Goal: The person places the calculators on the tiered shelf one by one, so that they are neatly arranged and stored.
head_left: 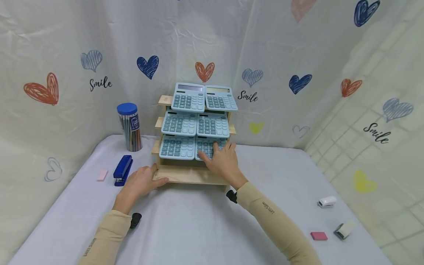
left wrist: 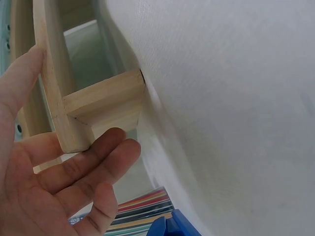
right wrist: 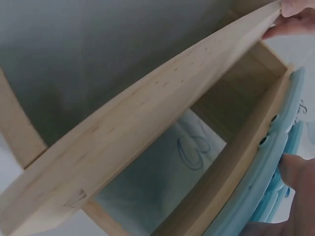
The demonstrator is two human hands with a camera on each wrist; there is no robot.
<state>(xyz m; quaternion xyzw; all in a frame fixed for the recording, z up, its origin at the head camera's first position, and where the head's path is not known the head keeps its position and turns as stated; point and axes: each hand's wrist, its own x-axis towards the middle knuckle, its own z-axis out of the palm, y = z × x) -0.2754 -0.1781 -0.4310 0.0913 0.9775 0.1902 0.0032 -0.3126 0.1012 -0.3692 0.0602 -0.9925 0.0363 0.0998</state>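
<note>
A wooden tiered rack (head_left: 190, 175) bears light-blue calculators in pairs on its upper three tiers. My left hand (head_left: 140, 181) grips the left end of the bottom board; in the left wrist view its thumb is on the board's edge and the other fingers bend around the end. On the lowest occupied tier, my right hand (head_left: 222, 160) holds the right-hand calculator (head_left: 206, 146), thumb toward its left side and fingers spread over its face and right side. This hand covers part of the keys. Beside it sits another calculator (head_left: 177, 147).
Left of the rack stand a blue-lidded tub of pencils (head_left: 130, 127), a blue stapler (head_left: 123, 170) and a pale pink eraser (head_left: 102, 175). At the table's right lie a white stapler (head_left: 327, 201), a darker pink eraser (head_left: 319, 236) and another small stapler (head_left: 344, 230). A heart-printed curtain (head_left: 205, 40) hangs behind.
</note>
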